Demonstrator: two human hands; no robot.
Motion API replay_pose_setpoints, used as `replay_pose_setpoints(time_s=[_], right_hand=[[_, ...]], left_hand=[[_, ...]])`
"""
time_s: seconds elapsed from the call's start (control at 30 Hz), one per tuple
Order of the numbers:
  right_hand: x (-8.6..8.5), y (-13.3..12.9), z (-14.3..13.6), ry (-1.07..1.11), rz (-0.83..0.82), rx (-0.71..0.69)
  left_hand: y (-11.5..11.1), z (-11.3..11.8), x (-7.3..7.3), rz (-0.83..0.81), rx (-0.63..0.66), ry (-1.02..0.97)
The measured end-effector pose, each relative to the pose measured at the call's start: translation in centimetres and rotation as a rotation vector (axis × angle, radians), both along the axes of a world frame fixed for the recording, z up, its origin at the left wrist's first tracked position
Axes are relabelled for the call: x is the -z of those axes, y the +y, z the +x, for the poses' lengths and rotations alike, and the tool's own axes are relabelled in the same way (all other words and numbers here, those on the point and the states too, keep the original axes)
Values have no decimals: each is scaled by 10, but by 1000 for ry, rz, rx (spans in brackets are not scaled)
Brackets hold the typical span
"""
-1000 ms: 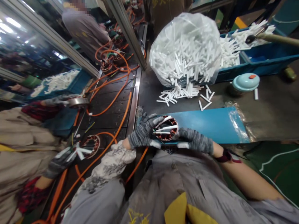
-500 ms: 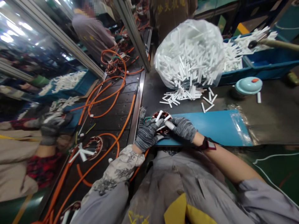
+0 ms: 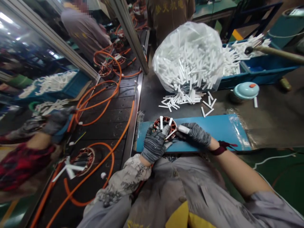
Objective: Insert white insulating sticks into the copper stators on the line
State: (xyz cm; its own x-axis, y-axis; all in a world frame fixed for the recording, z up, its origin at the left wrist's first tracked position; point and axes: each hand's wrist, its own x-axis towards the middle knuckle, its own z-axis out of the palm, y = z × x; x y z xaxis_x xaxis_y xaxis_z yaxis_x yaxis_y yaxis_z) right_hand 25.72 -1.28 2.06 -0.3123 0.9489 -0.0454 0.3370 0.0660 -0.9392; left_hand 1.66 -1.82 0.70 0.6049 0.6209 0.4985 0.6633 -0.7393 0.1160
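Note:
A round motor stator (image 3: 174,124) with copper windings lies on a blue mat (image 3: 213,128) in front of me. Several white tubes, one of them this white tube (image 3: 161,123), stick up or lie across its ring. My left hand (image 3: 155,144), in a grey striped glove, wraps the near left side of the stator with its fingers closed on it. My right hand (image 3: 197,134), gloved alike with a white-covered digit, has its fingertips at the stator's right rim. Its lower fingers are partly hidden in shadow.
A clear bag (image 3: 190,57) of white tubes spills loose tubes behind the mat. Blue bins (image 3: 268,66) and a light-blue lidded container (image 3: 246,91) stand right. On the left, orange hoses (image 3: 123,133) cross a dark conveyor with another stator (image 3: 86,160); a co-worker's gloved hand (image 3: 55,122) is beyond.
My right hand has drawn back rightward from the tubes to the rim. More of the stator shows, and its tubes sit differently. The co-worker's arm has moved, and the view has shifted.

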Motion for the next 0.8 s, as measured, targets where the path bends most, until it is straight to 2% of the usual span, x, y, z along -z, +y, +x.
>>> replay_pose_setpoints(time_s=[0.07,0.2,0.27,0.4,0.53,0.63,0.73,0.8], right_hand=[[-3,17,14,-152,66,73],[-3,62,38,-493,212,456],[-2,83,45,-657,220,522],[3,111,42,-898,207,488],[5,122,35,-927,206,443],[4,118,37,-882,224,465],[-1,96,40,-650,320,531],[-6,70,40,-484,356,483]], left_hand=[[1,1,5,16,-12,-32],[2,2,9,65,-16,-69],[3,3,10,88,-22,-76],[4,3,10,101,-26,-77],[4,2,13,91,-10,-95],[3,2,16,55,-33,-89],[2,2,16,37,-39,-90],[2,1,15,26,-36,-84]])
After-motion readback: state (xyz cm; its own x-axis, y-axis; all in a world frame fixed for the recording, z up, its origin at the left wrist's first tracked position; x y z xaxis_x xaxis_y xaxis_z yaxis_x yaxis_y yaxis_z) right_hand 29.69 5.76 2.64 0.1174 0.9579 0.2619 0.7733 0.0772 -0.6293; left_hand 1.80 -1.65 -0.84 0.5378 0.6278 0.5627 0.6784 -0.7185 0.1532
